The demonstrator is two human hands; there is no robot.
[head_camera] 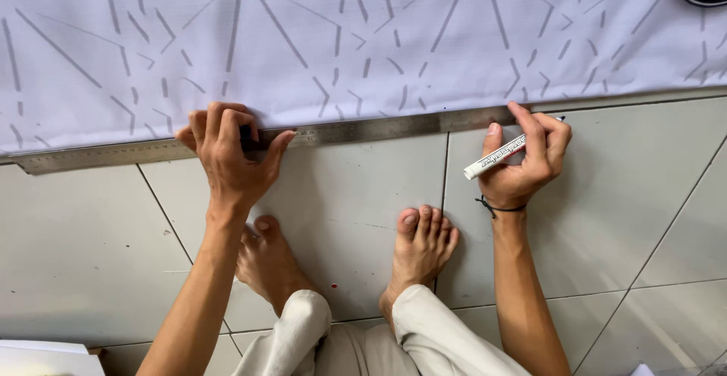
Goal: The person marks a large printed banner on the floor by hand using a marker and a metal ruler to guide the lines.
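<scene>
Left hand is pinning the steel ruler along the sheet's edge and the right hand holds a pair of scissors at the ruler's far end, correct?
Not scissors. The head view shows the right hand holding a white marker at the ruler's far end. The left hand does pin the ruler along the sheet's edge.

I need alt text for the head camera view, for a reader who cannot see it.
A person squatting barefoot on a tiled floor presses a long metal ruler along the edge of a white patterned sheet with the left hand, while the right hand holds a white marker.

Left hand (231, 156) splayed flat, right hand (526, 160) fingers (530, 122) curled.
</scene>
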